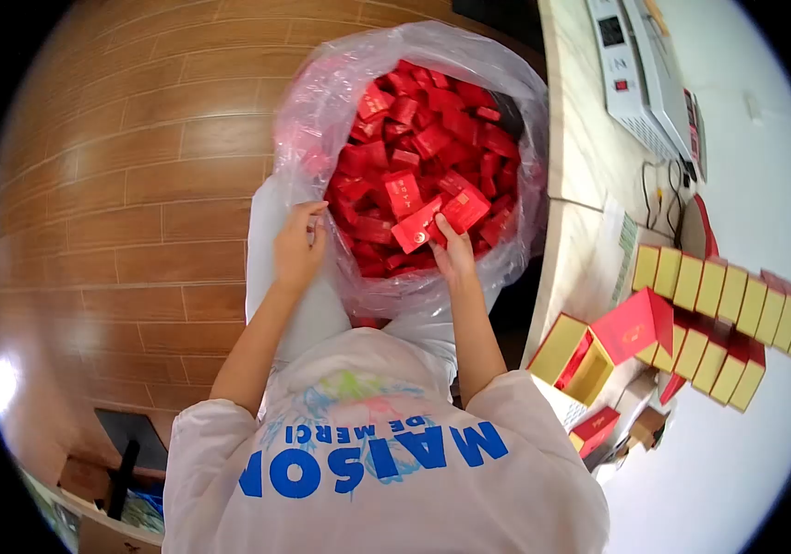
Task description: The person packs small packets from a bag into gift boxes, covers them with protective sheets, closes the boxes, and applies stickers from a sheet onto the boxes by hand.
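Observation:
My right hand (453,251) is closed on small flat red packets, its thumb pressed on top. One red packet (416,227) points left and another red packet (466,210) fans out to the right, both with gold print. Beneath them, a large clear plastic bag (307,138) stands wide, filled with a heap of similar red packets (432,138). My left hand (301,247) is at the bag's left rim, its fingers loosely bent and a little apart. I see nothing held in it, though part of the palm is hidden.
A pale counter (575,138) runs along the right, carrying a white machine (635,83) with cables. Rows of red-and-gold boxes (732,295) stand farther down. Nearby, a gift box (585,360) has its lid raised. Wooden floor (164,185) lies to the left.

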`<state>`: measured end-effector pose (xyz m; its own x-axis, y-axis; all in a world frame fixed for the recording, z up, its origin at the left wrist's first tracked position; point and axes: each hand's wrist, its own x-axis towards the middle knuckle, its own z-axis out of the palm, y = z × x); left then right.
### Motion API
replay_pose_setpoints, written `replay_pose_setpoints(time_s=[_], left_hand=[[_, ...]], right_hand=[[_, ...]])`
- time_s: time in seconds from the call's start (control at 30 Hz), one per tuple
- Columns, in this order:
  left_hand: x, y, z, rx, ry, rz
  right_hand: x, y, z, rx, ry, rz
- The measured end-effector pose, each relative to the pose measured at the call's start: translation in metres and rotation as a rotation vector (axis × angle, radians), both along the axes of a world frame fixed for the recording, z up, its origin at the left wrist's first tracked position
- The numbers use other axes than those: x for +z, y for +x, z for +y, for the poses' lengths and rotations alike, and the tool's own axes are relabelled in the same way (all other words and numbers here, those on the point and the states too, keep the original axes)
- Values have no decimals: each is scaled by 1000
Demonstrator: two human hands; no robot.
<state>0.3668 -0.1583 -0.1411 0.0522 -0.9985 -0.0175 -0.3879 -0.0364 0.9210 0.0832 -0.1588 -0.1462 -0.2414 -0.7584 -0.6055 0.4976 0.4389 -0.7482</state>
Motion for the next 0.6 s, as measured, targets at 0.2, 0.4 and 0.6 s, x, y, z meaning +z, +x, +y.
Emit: replay_pose_setpoints(time_s=[0.2, 0.4, 0.6], left_hand=[[10, -34, -10, -229, 231, 633], [57, -62, -12, -100, 579, 1233], [33, -26, -10, -347, 1164, 909]], right_hand=[[50, 23, 29, -21, 19, -198], [83, 54, 48, 163, 31, -214], [122, 37, 37, 642, -297, -1]])
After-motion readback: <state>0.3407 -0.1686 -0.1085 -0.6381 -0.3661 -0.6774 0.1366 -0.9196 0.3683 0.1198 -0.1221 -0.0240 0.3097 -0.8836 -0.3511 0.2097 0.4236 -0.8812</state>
